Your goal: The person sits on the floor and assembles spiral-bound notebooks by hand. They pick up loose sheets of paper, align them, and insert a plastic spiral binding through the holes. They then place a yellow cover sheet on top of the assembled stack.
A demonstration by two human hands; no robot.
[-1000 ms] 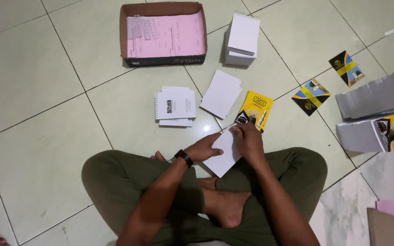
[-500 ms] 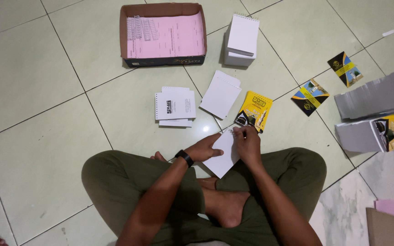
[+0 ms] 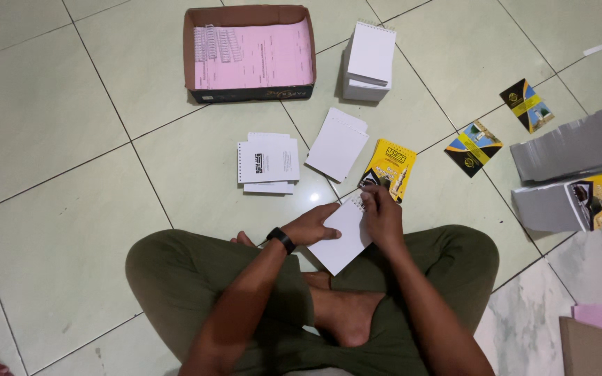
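Note:
I sit cross-legged on a tiled floor with a small white paper pad (image 3: 343, 240) over my lap. My left hand (image 3: 315, 224), with a black watch at the wrist, presses on the pad's left side. My right hand (image 3: 379, 212) pinches the pad's top right corner at its punched edge. Just beyond my right hand lies a yellow-covered spiral notebook (image 3: 390, 167). A white stack of sheets (image 3: 337, 144) lies next to it, and punched white sheets with black print (image 3: 267, 161) lie to the left.
A brown cardboard box (image 3: 248, 93) with pink sheets and wire spirals stands at the back. A tall stack of white pads (image 3: 368, 63) is beside it. Two black-yellow covers (image 3: 474, 145) (image 3: 527, 104) and grey stacks with yellow covers (image 3: 580, 195) lie right.
My right hand has shifted slightly along the pad's top edge; both hands stay on the pad. Nothing else has moved.

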